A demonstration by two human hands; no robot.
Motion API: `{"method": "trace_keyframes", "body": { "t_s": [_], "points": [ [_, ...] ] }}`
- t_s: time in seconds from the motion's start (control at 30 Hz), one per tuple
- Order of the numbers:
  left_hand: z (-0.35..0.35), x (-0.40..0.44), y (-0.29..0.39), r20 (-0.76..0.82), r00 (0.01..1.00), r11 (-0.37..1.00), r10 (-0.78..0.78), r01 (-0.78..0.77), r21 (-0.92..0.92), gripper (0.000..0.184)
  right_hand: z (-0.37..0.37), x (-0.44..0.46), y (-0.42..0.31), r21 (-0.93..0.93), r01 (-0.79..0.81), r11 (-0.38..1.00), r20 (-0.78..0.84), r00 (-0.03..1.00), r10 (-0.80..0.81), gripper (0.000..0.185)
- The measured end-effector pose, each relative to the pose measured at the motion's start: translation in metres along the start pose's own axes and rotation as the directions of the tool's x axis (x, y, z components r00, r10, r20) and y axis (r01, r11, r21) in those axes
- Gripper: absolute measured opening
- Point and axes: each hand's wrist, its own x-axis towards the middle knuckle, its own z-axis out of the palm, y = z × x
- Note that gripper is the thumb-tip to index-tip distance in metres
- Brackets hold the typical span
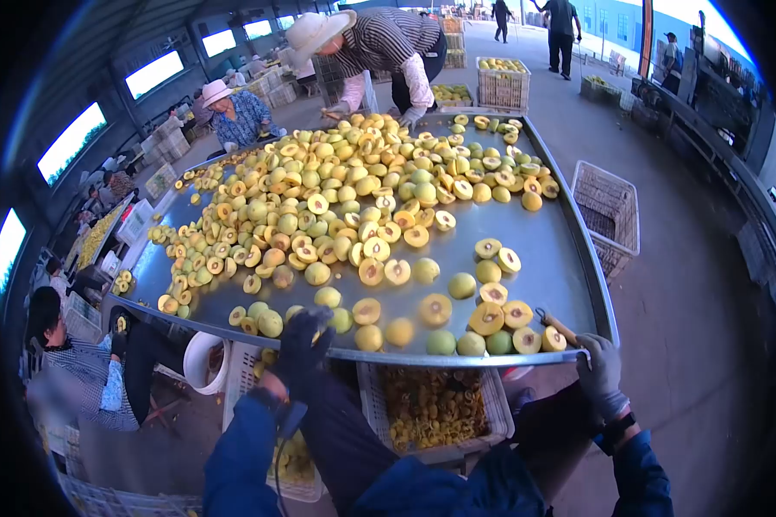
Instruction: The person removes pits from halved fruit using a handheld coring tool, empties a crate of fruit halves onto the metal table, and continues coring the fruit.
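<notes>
Many yellow-green peaches [318,204], mostly halved with some pits showing, lie on a metal-topped table [526,226]. My left hand [303,351], in a dark glove, is at the near edge beside several peaches. Its fingers point up and look apart; the palm side is hidden. At the near right corner my right hand [601,376], in a grey glove, is closed around a wooden-handled pitting tool [560,328]. The tool's small metal loop points left over the table, close to a cut peach half [553,339].
Below the near edge sits a crate [502,420] of fruit scraps, with a white bucket [205,362] to its left. An empty crate [608,207] stands right of the table. Co-workers in hats [319,36] work across it; another person [86,370] sits at left.
</notes>
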Motion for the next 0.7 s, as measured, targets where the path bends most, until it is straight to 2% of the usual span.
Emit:
{"method": "trace_keyframes", "body": {
  "t_s": [0.1, 0.17, 0.2, 0.23, 0.3, 0.37, 0.4, 0.43, 0.47, 0.5, 0.6, 0.7],
  "points": [
    [0.028, 0.039, -0.075, -0.096, 0.995, 0.979, 0.039, -0.019, 0.201, 0.038, 0.021, 0.036, 0.007, -0.046, -0.066, 0.997, 0.118, 0.99, 0.071, 0.032],
    [0.065, 0.055, -0.142, -0.174, 0.98, 0.943, -0.094, 0.144, 0.299, 0.043, 0.045, 0.045, 0.02, -0.041, -0.122, 0.992, 0.238, 0.963, 0.128, 0.033],
    [0.078, 0.065, -0.174, -0.177, 0.979, 0.922, -0.105, 0.163, 0.352, 0.046, 0.056, 0.045, 0.031, 0.036, -0.089, 0.995, 0.226, 0.971, 0.079, 0.034],
    [0.086, 0.083, -0.195, -0.238, 0.967, 0.942, -0.088, 0.158, 0.295, 0.048, 0.063, 0.048, 0.029, 0.025, -0.139, 0.99, 0.225, 0.966, 0.129, 0.033],
    [0.108, 0.114, -0.243, -0.226, 0.961, 0.895, -0.161, 0.239, 0.377, 0.049, 0.063, 0.054, 0.023, -0.005, -0.244, 0.97, 0.212, 0.947, 0.24, 0.032],
    [0.137, 0.147, -0.292, -0.174, 0.952, 0.936, -0.251, 0.285, 0.208, 0.049, 0.065, 0.061, 0.018, -0.035, -0.263, 0.964, 0.239, 0.935, 0.264, 0.032],
    [0.144, 0.166, -0.294, -0.144, 0.946, 0.911, -0.29, 0.319, 0.26, 0.05, 0.063, 0.062, 0.018, -0.062, -0.283, 0.957, 0.24, 0.927, 0.289, 0.032],
    [0.153, 0.18, -0.311, -0.118, 0.975, 0.977, -0.19, 0.199, 0.075, 0.054, 0.061, 0.064, 0.018, -0.07, -0.307, 0.949, 0.239, 0.918, 0.315, 0.032],
    [0.157, 0.197, -0.296, -0.063, 0.975, 0.972, -0.214, 0.219, 0.081, 0.054, 0.062, 0.066, 0.017, -0.069, -0.329, 0.942, 0.245, 0.91, 0.336, 0.033],
    [0.154, 0.21, -0.274, -0.008, 0.97, 0.965, -0.244, 0.244, 0.096, 0.054, 0.064, 0.068, 0.015, -0.062, -0.346, 0.936, 0.257, 0.901, 0.35, 0.033],
    [0.178, 0.23, -0.223, 0.103, 0.986, 0.937, -0.133, 0.092, 0.337, 0.053, 0.062, 0.08, 0.007, -0.038, -0.331, 0.943, 0.266, 0.906, 0.329, 0.031],
    [0.193, 0.227, -0.213, 0.061, 0.997, 0.955, 0.049, -0.064, 0.29, 0.05, 0.055, 0.079, 0.005, -0.007, -0.399, 0.917, 0.248, 0.888, 0.388, 0.028]
  ]
}}
